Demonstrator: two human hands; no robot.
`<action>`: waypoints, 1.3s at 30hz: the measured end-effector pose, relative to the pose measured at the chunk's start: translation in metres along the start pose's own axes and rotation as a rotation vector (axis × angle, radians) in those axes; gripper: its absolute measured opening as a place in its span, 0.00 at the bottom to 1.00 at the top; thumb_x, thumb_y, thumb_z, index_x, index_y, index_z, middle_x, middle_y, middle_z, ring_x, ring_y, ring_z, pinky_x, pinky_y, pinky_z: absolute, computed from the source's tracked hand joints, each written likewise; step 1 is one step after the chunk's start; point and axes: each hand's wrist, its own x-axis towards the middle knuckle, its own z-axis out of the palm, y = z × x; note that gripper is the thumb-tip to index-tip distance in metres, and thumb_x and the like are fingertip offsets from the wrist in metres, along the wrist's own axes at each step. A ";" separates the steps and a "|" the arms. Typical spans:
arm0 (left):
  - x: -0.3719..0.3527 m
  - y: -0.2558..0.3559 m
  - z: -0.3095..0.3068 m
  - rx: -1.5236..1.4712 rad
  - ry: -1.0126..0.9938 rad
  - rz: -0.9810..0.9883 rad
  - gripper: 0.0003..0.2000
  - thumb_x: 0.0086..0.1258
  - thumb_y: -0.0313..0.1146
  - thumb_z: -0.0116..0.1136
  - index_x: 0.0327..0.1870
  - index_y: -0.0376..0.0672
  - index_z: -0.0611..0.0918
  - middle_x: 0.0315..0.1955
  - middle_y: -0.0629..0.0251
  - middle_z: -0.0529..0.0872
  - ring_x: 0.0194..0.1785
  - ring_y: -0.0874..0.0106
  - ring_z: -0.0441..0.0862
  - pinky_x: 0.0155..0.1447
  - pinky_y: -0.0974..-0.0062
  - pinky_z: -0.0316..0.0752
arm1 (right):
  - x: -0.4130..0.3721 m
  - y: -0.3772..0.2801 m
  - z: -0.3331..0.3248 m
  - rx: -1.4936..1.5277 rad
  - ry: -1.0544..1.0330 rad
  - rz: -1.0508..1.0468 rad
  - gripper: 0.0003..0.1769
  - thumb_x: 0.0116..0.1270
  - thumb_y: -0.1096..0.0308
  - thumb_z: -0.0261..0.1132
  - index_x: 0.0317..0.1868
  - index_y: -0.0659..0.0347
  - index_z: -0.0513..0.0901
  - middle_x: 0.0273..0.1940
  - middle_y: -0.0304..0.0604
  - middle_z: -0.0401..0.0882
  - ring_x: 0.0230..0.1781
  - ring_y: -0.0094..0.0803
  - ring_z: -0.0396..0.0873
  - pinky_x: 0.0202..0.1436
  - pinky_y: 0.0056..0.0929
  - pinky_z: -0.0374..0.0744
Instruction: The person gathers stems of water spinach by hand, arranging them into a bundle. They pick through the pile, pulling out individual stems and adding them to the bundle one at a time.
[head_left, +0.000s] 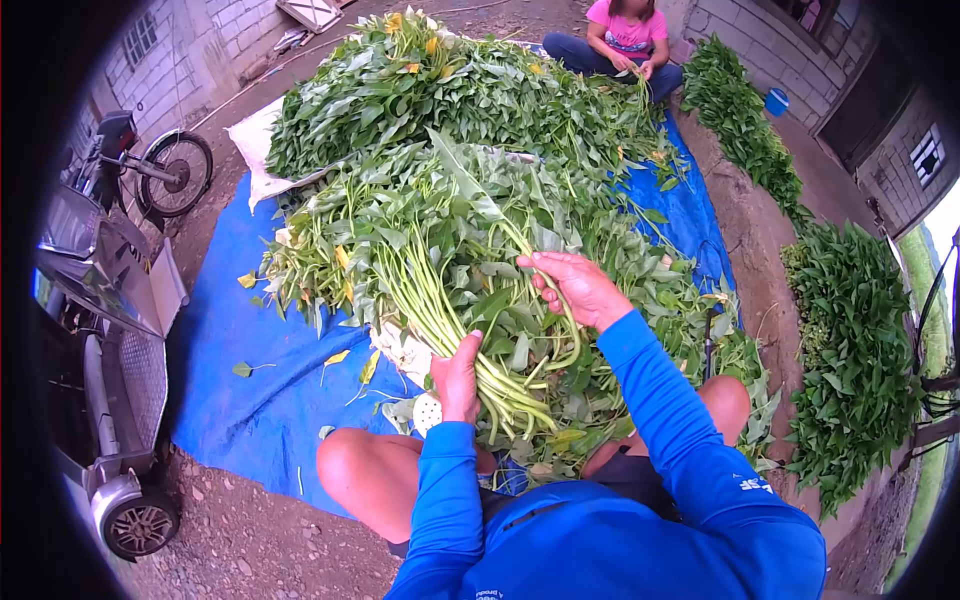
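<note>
I am sitting at the edge of a wide blue tarp (240,330), slick and creased, which is lying over gravelly dirt. A broad heap of leafy greens (450,90) is covering its far half, pointed leaves layered thick, a few of them yellowing. A person (625,35) in pink is sitting behind it. Above my knees I am holding a bundle (420,230), fanning into leaves at the top and narrowing to long, smooth, pale green stalks below. My left hand (458,380) is wrapping around those stalks, fingers closed tight. My right hand (578,288) is pinching a single stem (572,345) between thumb and fingertips; the stem is curving down into the bundle.
</note>
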 end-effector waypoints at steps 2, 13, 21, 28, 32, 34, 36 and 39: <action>0.000 0.000 0.001 -0.004 -0.008 -0.002 0.24 0.69 0.26 0.73 0.65 0.32 0.79 0.53 0.60 0.89 0.49 0.70 0.87 0.57 0.69 0.82 | 0.000 0.005 0.006 -0.050 0.063 -0.032 0.15 0.82 0.54 0.68 0.55 0.56 0.87 0.32 0.28 0.81 0.23 0.15 0.74 0.23 0.20 0.71; -0.001 -0.004 -0.002 -0.014 -0.011 -0.007 0.22 0.69 0.28 0.73 0.62 0.32 0.82 0.51 0.60 0.90 0.48 0.70 0.87 0.56 0.70 0.82 | 0.001 -0.003 0.015 -0.347 0.547 -0.364 0.16 0.77 0.58 0.70 0.45 0.65 0.93 0.32 0.37 0.85 0.27 0.23 0.79 0.33 0.26 0.77; -0.004 -0.007 0.002 -0.133 -0.017 -0.138 0.20 0.72 0.29 0.72 0.62 0.34 0.83 0.51 0.59 0.90 0.48 0.69 0.89 0.55 0.66 0.86 | -0.003 -0.004 0.066 -1.005 0.579 -0.813 0.15 0.75 0.59 0.69 0.46 0.63 0.94 0.33 0.52 0.84 0.35 0.47 0.84 0.44 0.42 0.81; 0.019 -0.033 -0.031 -0.519 -0.185 -0.445 0.18 0.82 0.41 0.65 0.65 0.41 0.82 0.57 0.59 0.89 0.57 0.61 0.89 0.67 0.56 0.84 | 0.028 0.131 0.083 -0.803 0.226 -0.152 0.18 0.77 0.57 0.66 0.48 0.63 0.92 0.44 0.60 0.91 0.45 0.55 0.90 0.54 0.45 0.85; 0.026 -0.051 -0.037 -0.465 -0.110 -0.379 0.20 0.79 0.39 0.69 0.66 0.39 0.82 0.56 0.58 0.89 0.57 0.63 0.88 0.65 0.59 0.84 | 0.030 0.166 0.075 -0.686 0.198 -0.265 0.15 0.79 0.61 0.66 0.52 0.65 0.90 0.43 0.56 0.92 0.45 0.46 0.91 0.53 0.41 0.86; 0.016 -0.056 -0.022 -0.307 0.069 -0.076 0.22 0.76 0.36 0.72 0.65 0.36 0.82 0.54 0.57 0.89 0.54 0.65 0.89 0.61 0.62 0.86 | 0.031 0.175 0.081 -0.504 0.252 -0.241 0.11 0.77 0.67 0.69 0.52 0.65 0.90 0.42 0.53 0.93 0.44 0.35 0.90 0.50 0.35 0.86; 0.011 -0.055 -0.022 -0.255 0.136 -0.021 0.23 0.73 0.34 0.75 0.64 0.33 0.81 0.52 0.56 0.89 0.51 0.65 0.89 0.56 0.64 0.87 | 0.028 0.179 0.084 -0.508 0.276 -0.194 0.10 0.76 0.70 0.70 0.52 0.65 0.90 0.42 0.51 0.93 0.43 0.30 0.89 0.50 0.32 0.86; 0.019 -0.047 -0.032 -0.290 0.075 -0.247 0.24 0.70 0.33 0.78 0.59 0.27 0.82 0.45 0.54 0.90 0.43 0.65 0.90 0.48 0.67 0.88 | 0.015 0.177 0.088 -0.377 0.203 -0.156 0.10 0.76 0.71 0.69 0.52 0.67 0.89 0.45 0.50 0.92 0.45 0.29 0.89 0.53 0.31 0.86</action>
